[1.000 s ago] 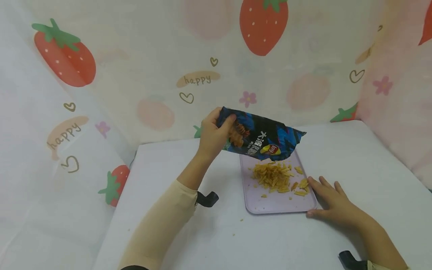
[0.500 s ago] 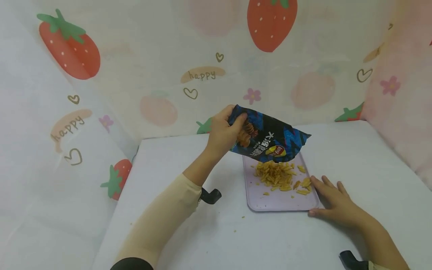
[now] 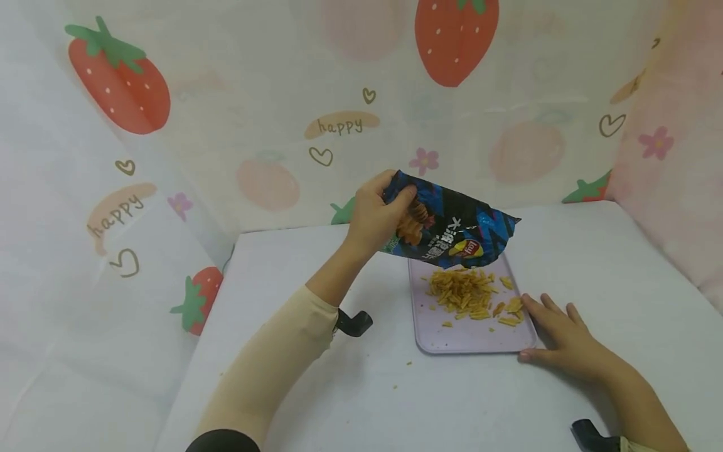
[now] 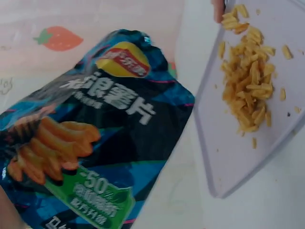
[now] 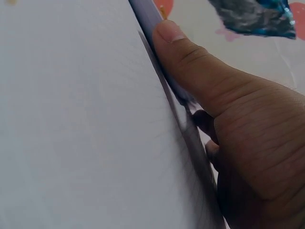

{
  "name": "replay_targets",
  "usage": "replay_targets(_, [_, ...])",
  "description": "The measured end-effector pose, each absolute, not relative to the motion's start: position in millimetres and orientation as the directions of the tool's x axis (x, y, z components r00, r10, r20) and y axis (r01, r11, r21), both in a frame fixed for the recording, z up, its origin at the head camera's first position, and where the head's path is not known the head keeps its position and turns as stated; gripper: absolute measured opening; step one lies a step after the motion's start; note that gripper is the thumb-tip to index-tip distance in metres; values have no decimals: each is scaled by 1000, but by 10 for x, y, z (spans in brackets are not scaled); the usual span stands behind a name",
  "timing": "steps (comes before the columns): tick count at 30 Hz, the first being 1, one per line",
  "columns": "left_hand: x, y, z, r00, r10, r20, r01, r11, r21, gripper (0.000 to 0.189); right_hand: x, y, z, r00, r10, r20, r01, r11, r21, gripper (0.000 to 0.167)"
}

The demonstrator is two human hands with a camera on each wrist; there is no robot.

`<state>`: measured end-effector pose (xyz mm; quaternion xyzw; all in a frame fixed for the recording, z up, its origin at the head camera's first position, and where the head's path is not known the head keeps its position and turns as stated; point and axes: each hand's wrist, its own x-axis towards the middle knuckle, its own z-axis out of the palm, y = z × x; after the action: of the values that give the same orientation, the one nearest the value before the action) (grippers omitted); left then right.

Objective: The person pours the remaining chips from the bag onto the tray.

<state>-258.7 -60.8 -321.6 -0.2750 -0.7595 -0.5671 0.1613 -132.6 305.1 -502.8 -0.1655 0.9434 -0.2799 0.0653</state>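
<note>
My left hand (image 3: 374, 212) grips one end of a blue and black potato chip bag (image 3: 446, 216), thumb on its printed front. The bag is held tilted above the far part of a pale purple tray (image 3: 471, 342), its other end sloping down to the right. A heap of broken yellow potato chips (image 3: 464, 294) lies on the tray, with a few loose pieces near its right rim; the left wrist view shows the chips (image 4: 248, 86) too. At the tray's near right corner, my right hand (image 3: 570, 345) touches the edge with fingers spread. Its thumb (image 5: 190, 62) rests along the rim.
A white table (image 3: 361, 402) bears the tray, with small crumbs (image 3: 395, 387) scattered in front of it. Behind stands a strawberry-print cloth (image 3: 254, 75), with side panels at left and right. Black curved camera mounts (image 3: 354, 323) stick out at both wrists.
Over the second the left hand and bag shift slightly to the right, partly along with the head view. The right hand stays at the tray's corner; the chip heap looks much the same.
</note>
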Motion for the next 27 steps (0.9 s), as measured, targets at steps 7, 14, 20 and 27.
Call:
replay_targets(7, [-2602, -648, -3190, -767, 300, 568, 631, 188, 753, 9, -1334, 3035, -5063, -939, -341, -41, -268, 802, -535, 117])
replay_targets(14, [-2597, -682, -3083, -756, 341, 559, 641, 209, 739, 11, -1360, 3021, -5069, -938, -344, -37, -274, 803, -529, 116])
replay_targets(20, [-2568, -688, -3081, -781, 398, 481, 607, 304, 734, 11, -1355, 3025, -5084, -936, -352, -18, -290, 798, -528, 114])
replay_targets(27, [-2526, -694, -3142, -792, 417, 446, 585, 310, 750, 13, -1346, 3016, -5088, -936, -351, -12, -290, 791, -538, 111])
